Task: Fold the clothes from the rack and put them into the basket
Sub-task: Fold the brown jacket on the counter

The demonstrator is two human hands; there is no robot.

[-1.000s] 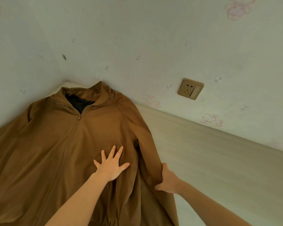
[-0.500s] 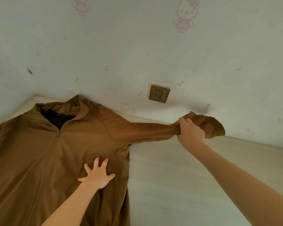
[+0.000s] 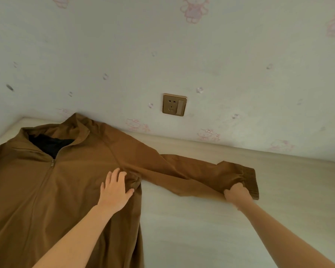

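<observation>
The left hand point(image 3: 115, 190) presses flat, fingers spread, on the brown jacket point(image 3: 52, 192) near the armpit. The right hand point(image 3: 237, 196) pinches the outstretched sleeve point(image 3: 191, 175) beside its ribbed cuff point(image 3: 250, 182). The jacket lies zipped on a pale surface point(image 3: 201, 229), collar against the patterned wall point(image 3: 124, 55), below a gold socket point(image 3: 174, 104).

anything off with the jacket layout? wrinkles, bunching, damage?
Minor only. The brown jacket bunches into creases at the armpit beside the left hand, which presses flat on it. The right hand grips the sleeve near the ribbed cuff, and the sleeve kinks there. No tears or stains visible.
</observation>
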